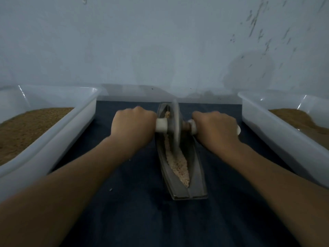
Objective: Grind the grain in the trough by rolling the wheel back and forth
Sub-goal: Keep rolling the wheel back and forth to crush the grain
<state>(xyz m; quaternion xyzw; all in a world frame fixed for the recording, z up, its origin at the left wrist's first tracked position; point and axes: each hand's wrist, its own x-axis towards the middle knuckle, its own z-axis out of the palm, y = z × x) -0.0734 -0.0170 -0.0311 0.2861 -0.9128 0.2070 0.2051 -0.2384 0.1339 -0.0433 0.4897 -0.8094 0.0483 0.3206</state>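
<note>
Wheel (175,122) is standing near the upper end of the trough (195,175), mid-frame. The trough's long axis is running toward the bottom edge, where most grain (178,163) is lying. The left hand (133,125) and right hand (215,127) are each clenching the white axle (161,126).

I worked in a bare, makeshift workroom. A stained wall (160,41) rose behind my dark worktop (135,211), and a left tub (53,148) and right tub (277,139) held heaped brown meal (26,129).
</note>
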